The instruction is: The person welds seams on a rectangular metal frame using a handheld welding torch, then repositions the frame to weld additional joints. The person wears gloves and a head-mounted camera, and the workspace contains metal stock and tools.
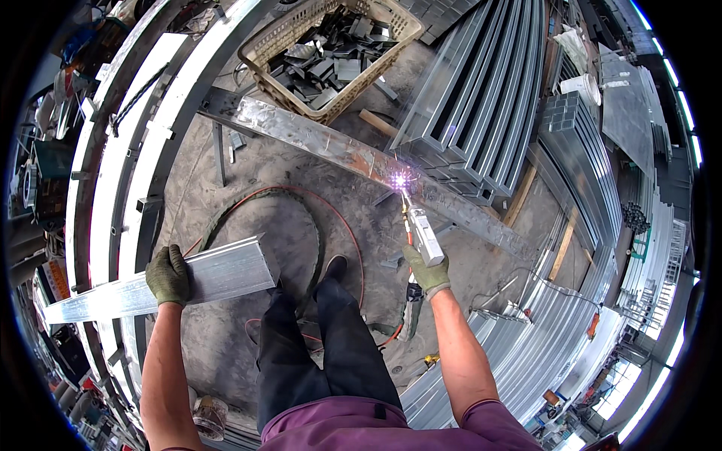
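Note:
My left hand (168,276), in a green work glove, grips a long silver metal channel (229,272) at the left. The channel lies across the curved rails, its cut end toward my legs. My gloved right hand (427,269) is closed round a white and grey welding gun (426,237). From the gun's nozzle a bright violet-white spark (399,181) glows at a worn steel beam (316,143), which runs slantwise ahead of me. The glare hides the exact spot where tip and beam meet. A cable and hose (411,304) trail down from the gun.
A beige plastic crate (259,79) of dark metal pieces stands beyond the beam. Stacked metal profiles (481,83) fill the far right, with more long profiles (496,353) at the near right. A red-and-green hose (316,218) loops over the floor near my feet.

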A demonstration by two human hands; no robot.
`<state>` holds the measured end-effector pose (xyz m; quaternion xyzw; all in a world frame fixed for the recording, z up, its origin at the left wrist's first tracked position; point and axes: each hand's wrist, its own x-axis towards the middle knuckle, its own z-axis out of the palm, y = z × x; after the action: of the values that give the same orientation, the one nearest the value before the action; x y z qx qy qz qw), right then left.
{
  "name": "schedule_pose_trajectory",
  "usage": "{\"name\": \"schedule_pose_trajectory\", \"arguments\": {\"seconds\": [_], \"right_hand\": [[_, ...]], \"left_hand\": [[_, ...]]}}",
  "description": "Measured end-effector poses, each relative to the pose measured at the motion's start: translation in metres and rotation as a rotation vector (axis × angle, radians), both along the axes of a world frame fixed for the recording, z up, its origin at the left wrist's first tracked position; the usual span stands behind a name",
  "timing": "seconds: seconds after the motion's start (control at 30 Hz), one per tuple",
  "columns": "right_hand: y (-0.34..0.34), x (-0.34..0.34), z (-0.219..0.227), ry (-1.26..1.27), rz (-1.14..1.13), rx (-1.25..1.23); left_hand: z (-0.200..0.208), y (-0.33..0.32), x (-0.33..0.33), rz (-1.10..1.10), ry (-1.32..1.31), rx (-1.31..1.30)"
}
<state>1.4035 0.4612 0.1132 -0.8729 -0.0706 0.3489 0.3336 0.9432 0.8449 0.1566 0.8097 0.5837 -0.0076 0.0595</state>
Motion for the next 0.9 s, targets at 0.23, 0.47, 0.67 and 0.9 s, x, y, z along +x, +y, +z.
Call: {"name": "schedule_pose_trajectory", "arguments": {"seconds": [0.23,0.47,0.67,0.9], "right_hand": [[-0.006,0.002,-0.003,-0.029,0.041,-0.01],[-0.014,-0.003,-0.01,-0.002,-0.002,0.011],[-0.022,0.002,-0.012,-0.051,0.065,0.064],[-0.018,-0.009,0.027,0.137,-0.028,0.084]], "left_hand": [[0.003,-0.001,0.005,0.015,-0.005,-0.007],[0.008,-0.002,0.007,0.017,-0.033,-0.017],[0.009,-0.001,0.009,0.022,-0.016,-0.006],[0.014,-0.001,0.012,0.092,-0.033,-0.032]]}}
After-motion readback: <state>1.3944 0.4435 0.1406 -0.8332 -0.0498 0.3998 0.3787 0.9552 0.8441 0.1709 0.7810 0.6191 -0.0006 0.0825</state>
